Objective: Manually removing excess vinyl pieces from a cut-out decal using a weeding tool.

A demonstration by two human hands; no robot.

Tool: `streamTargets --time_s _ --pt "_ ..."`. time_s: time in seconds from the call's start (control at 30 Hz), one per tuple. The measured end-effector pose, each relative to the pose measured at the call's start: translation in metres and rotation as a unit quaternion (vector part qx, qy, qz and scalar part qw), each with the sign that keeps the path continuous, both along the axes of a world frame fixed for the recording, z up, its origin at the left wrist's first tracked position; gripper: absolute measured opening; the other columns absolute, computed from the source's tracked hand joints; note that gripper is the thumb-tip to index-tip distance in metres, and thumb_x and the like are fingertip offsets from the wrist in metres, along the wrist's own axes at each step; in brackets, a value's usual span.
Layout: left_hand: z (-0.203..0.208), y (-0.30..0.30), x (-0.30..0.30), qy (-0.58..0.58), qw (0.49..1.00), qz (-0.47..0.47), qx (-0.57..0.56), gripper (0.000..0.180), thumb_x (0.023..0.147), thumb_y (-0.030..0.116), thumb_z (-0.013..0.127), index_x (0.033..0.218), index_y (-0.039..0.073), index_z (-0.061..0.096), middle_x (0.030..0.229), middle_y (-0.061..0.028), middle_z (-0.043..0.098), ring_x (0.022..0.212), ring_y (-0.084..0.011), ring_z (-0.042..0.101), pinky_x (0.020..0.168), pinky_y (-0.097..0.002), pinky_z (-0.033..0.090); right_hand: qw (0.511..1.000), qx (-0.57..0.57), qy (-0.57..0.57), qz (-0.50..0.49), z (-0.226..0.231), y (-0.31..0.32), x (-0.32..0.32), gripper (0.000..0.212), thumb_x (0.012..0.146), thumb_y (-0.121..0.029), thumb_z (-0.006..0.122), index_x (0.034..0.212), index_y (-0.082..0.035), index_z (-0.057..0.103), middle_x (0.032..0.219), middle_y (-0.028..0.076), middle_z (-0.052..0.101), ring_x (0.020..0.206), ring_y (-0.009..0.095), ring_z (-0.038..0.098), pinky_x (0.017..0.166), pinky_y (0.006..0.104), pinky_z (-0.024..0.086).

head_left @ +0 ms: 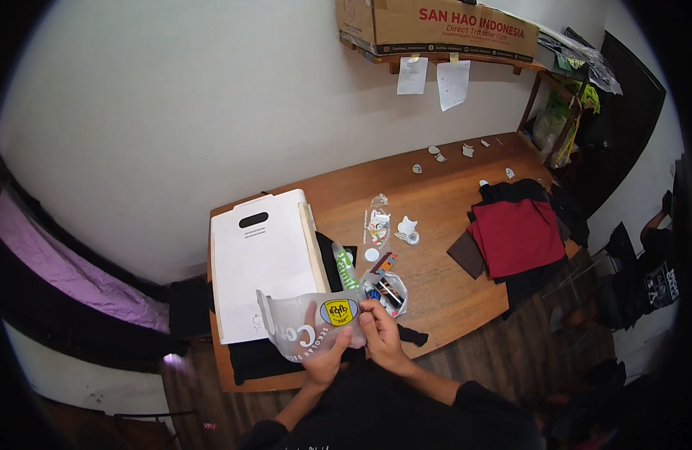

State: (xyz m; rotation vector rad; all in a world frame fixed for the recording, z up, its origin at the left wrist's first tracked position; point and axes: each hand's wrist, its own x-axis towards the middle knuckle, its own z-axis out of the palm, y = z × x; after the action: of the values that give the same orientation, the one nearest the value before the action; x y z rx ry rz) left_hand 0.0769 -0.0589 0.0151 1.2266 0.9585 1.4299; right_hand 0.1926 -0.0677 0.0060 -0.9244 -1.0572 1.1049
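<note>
one curled translucent film sits pinched in your left hand and right hand — an uneven tug could crease its printed crest.

1. Bearing a panel along the left edge of the worktop, on top of cloth.
2. Holding a film sheet over the panel's near right corner.
3. Carrying a filled bag near the front edge, right of the sheet.
4. Bearing cutouts mid-worktop, behind the bag.
5. Carrying stacked fabrics at the front right corner.
6. Bearing scraps along the back edge, toward the right.
</note>
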Motion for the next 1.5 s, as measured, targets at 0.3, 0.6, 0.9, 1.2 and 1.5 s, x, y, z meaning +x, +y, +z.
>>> streamTargets --time_s 0.3,0.6,0.9,1.2,1.5 --pt "-0.002 0.001 -0.003 0.002 0.999 -0.013 0.034 0.068 0.076 -0.001 0.066 0.129 -0.013 0.025 0.098 -0.0171 0.060 0.088 -0.0181 0.059 0.076 -0.0259 0.049 1.000 -0.001 0.014 0.004 -0.002 0.004 -0.001 0.020 0.094 -0.019 0.043 0.103 -0.001 0.047 0.084 -0.002 0.047 0.075 0.002 0.042 0.064 0.0157 0.036" --pt "-0.005 0.000 -0.004 0.040 0.999 -0.011 0.026 0.072 0.075 -0.001 0.067 0.131 -0.011 0.023 0.094 -0.0176 0.060 0.086 -0.0175 0.059 0.074 -0.0252 0.048 1.000 -0.001 0.006 -0.005 0.003 0.007 -0.001 0.022 0.094 -0.022 0.042 0.103 -0.001 0.047 0.087 -0.002 0.048 0.077 0.002 0.043 0.067 0.0163 0.037" --pt "-0.004 0.001 -0.006 -0.004 1.000 -0.010 0.001 0.066 0.075 -0.002 0.067 0.127 -0.014 0.028 0.094 -0.0155 0.062 0.085 -0.0155 0.059 0.074 -0.0239 0.048 1.000 -0.008 0.002 -0.018 0.016 0.012 -0.004 0.025 0.094 -0.024 0.042 0.101 0.000 0.048 0.088 0.000 0.048 0.081 0.004 0.042 0.072 0.0180 0.037" --pt "-0.011 -0.001 -0.013 -0.050 0.998 -0.040 0.003 0.066 0.075 -0.004 0.066 0.127 -0.014 0.027 0.098 -0.0172 0.060 0.088 -0.0166 0.058 0.075 -0.0250 0.049 0.997 0.025 0.051 -0.042 0.024 0.024 -0.006 0.024 0.095 -0.027 0.040 0.097 -0.004 0.044 0.070 -0.003 0.039 0.052 0.001 0.030 0.043 0.0160 0.025" --pt "-0.017 0.004 -0.041 -0.036 0.997 -0.071 -0.021 0.067 0.077 -0.009 0.060 0.130 -0.012 0.019 0.095 -0.0197 0.060 0.076 -0.0193 0.062 0.066 -0.0271 0.053 0.989 0.007 0.083 -0.125 -0.011 0.035 0.027 0.035 0.096 -0.037 0.027 0.102 -0.005 0.041 0.063 0.004 0.044 0.041 0.006 0.035 0.034 0.0174 0.028"
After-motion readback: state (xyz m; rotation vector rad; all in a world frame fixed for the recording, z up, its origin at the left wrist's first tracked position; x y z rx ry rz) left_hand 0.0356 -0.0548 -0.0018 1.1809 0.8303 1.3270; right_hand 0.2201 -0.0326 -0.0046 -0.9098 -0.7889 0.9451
